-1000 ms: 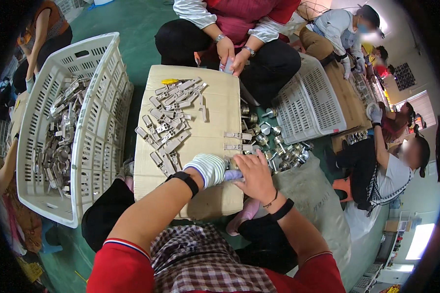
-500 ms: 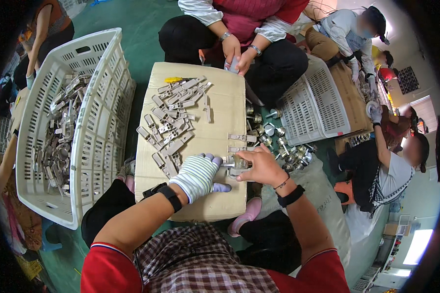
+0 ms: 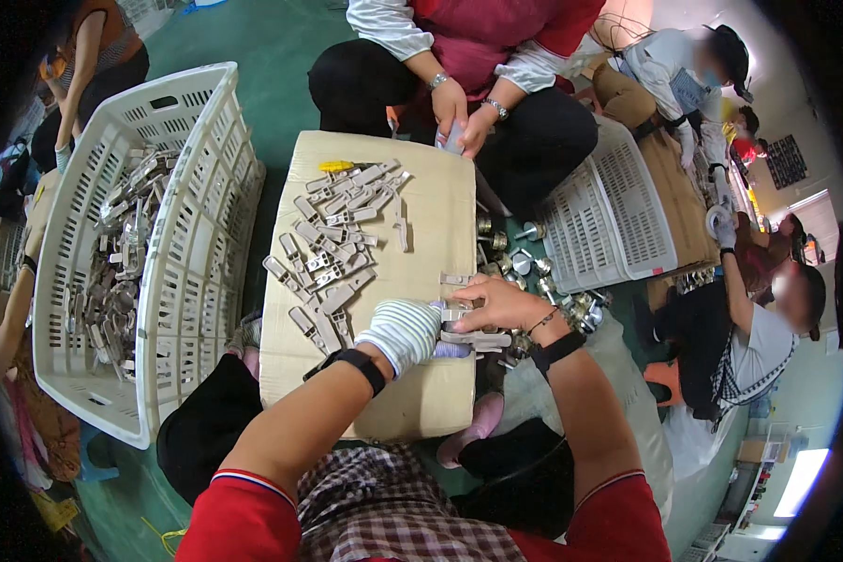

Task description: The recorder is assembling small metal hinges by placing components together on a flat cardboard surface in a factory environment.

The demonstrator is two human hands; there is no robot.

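Observation:
My left hand (image 3: 403,334), in a striped glove, is closed at the right side of the cardboard-topped surface (image 3: 398,403), its fingers bent around the end of a metal clip (image 3: 485,340). My bare right hand (image 3: 504,306) meets it there, with thumb and fingers pinched over another metal clip (image 3: 452,315), partly hidden by the fingers. Just beyond the right fingertips lies one more flat clip (image 3: 454,279) at the board's edge. To the left of my hands spreads a loose pile of metal clips (image 3: 332,267), with a yellow-handled tool (image 3: 337,166) at its far end.
A white plastic crate (image 3: 197,272) of metal clips stands at the left. Right of the board lie several round metal fittings (image 3: 543,267), beside another white crate (image 3: 609,220). Across from me a person's hands (image 3: 464,126) hold a small pale object. Other people sit at both sides.
Both hands have shifted; the left moved right, against the right hand. A clip now sticks out below the right hand, and the right fingers cover part of the clip row.

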